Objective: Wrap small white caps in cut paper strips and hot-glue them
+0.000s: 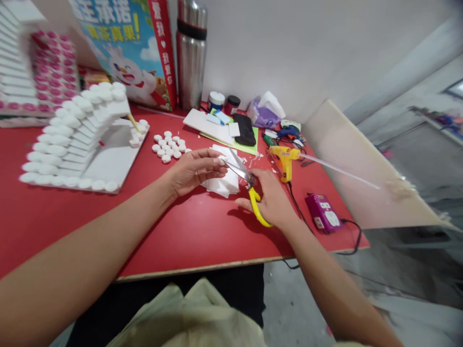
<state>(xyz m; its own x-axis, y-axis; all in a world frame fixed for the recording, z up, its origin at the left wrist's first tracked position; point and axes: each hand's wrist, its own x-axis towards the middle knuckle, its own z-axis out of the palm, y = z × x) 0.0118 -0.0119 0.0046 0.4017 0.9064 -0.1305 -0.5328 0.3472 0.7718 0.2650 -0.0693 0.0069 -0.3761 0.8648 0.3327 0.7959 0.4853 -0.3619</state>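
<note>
Head view: over the red surface (188,231), left hand (193,168) closed in a pinch, right hand (273,193) curled round yellow-handled scissors (249,179) — blades (237,168) just by the small white piece (223,159) in that pinch. Best worked slowly, skin clear of the edges.

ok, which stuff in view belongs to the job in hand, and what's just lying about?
Job:
yellow-handled scissors, right grip
small white piece, left grip
white sheets beneath
probably white discs, disc-edged model, glue gun

Likely just lying about:
steel flask
printed package
purple tissue pack
</note>
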